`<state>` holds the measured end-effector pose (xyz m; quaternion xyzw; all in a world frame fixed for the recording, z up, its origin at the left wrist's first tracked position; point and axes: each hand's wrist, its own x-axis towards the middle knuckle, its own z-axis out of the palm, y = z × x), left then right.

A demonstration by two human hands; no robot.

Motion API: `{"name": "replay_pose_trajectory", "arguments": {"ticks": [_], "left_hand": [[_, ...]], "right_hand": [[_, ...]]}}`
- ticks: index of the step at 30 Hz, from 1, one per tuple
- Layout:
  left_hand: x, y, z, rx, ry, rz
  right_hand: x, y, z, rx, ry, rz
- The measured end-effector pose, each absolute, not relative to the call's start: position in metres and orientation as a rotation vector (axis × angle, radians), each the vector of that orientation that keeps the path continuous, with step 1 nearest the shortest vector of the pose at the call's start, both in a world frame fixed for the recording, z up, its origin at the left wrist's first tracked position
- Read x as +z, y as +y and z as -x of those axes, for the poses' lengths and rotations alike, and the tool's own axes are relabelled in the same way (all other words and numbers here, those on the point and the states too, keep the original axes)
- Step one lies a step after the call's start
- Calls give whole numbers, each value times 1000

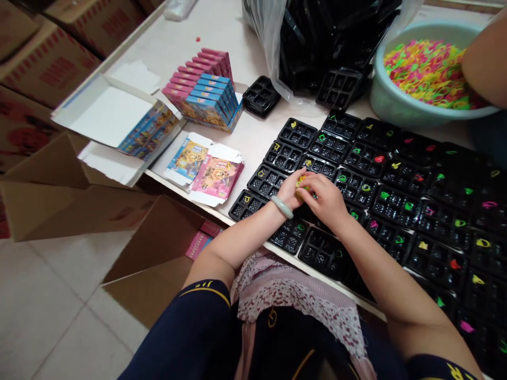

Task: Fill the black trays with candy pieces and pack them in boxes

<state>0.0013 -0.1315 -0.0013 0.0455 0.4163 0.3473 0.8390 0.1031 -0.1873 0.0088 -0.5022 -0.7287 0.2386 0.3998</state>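
Note:
My left hand (pixel 292 191), with a pale green bangle at its wrist, is cupped around a small bunch of yellow plastic rings (pixel 302 182). Over that palm, my right hand (pixel 324 199) has its fingers closed on the same bunch; how many pieces lie between them is hidden. Both hands are above rows of black compartment trays (pixel 288 157). Single small rings in green, yellow, pink and red lie in cells of many trays, such as a green ring (pixel 321 138) near the back.
A pale blue basin (pixel 380 95) of colourful rings stands back right, another person's arm (pixel 485 60) reaching over it. Behind the trays is a plastic bag (pixel 273 47) of black trays. Left are pink and blue boxes (pixel 209 89), flat cartons (pixel 217 174) and an open cardboard box (pixel 146 258).

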Motion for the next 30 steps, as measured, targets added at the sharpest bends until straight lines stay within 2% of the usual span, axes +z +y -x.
{"name": "replay_pose_trajectory", "arguments": {"ticks": [4, 7, 14, 30], "left_hand": [[-1, -130, 3, 675, 883, -163], [1, -129, 8, 626, 865, -254], [1, -126, 9, 611, 858, -437], [-3, -105, -6, 598, 910, -500]], "right_hand": [[0, -172, -108, 974, -1305, 1361], [-8, -163, -117, 1127, -1085, 1338], [-13, -159, -131, 1173, -1057, 1360], [-18, -148, -143, 1457, -569, 1263]]}}
